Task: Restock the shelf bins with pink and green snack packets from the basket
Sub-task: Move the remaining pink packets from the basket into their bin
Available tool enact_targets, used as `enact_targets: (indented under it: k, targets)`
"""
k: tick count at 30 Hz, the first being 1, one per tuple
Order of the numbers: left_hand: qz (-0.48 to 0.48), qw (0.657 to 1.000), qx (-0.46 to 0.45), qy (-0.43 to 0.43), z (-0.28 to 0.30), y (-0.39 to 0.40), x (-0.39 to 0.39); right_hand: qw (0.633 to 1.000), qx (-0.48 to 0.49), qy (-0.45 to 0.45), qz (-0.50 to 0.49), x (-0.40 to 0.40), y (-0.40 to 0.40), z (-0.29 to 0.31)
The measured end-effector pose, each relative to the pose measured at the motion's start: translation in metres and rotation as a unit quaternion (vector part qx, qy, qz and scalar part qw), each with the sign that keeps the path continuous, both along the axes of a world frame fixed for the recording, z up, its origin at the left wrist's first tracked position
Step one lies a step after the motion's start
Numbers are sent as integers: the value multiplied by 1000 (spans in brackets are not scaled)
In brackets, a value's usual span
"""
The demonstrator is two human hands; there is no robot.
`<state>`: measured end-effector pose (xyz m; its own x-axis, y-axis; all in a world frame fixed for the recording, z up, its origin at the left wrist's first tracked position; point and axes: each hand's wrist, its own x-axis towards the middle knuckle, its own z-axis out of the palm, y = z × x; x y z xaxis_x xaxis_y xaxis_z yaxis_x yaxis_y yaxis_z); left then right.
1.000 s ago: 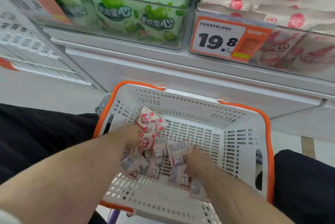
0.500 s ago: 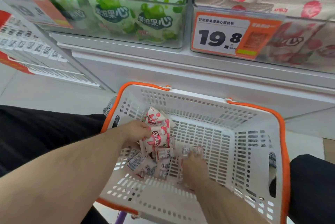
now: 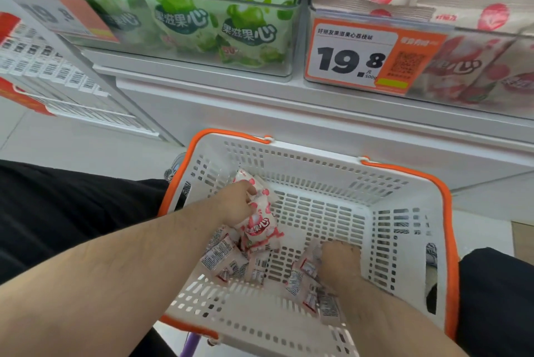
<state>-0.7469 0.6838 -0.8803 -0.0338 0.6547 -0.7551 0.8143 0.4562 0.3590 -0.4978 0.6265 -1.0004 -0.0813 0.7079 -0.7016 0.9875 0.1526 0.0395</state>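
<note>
White shop shelving [image 3: 289, 113] fills the background, with two clear plastic bins on it. The left clear bin [image 3: 202, 24] holds green fruit-print snack bags and looks well stocked. The right clear bin [image 3: 433, 38] holds pink-and-white bags behind an orange-and-white 19.8 price tag [image 3: 372, 57].

Below the shelf sits a white perforated plastic basket with orange rim [image 3: 404, 212], between the person's black-trousered legs. Only small pink-and-white snack packets [image 3: 228, 258] are visible on its floor; no green ones seen.

Left hand [image 3: 237, 203] is clenched on a bunch of pink packets [image 3: 258, 225], which sits just above the loose pile. Right hand [image 3: 341, 258] is down on more packets near the basket's right side, fingers curled under; can't tell if it has a firm hold.

Step in hand, as I read it: gathering pink packets, late in the restock since the basket is near empty.

Next move needs both handfuls secured, then a lift up and right into the pink bin, clearing its front wall and price tag. Loose sachets could slip out of a bunched grip.
</note>
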Motion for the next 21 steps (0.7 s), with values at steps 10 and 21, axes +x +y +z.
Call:
enact_targets:
  k: [10,21]
  targets:
    - [69,991,99,-48,47,17,10,946,37,261,-189,11,68,123]
    - [169,925,181,-287,135,9,67,833,482,229,148,-14,43,258]
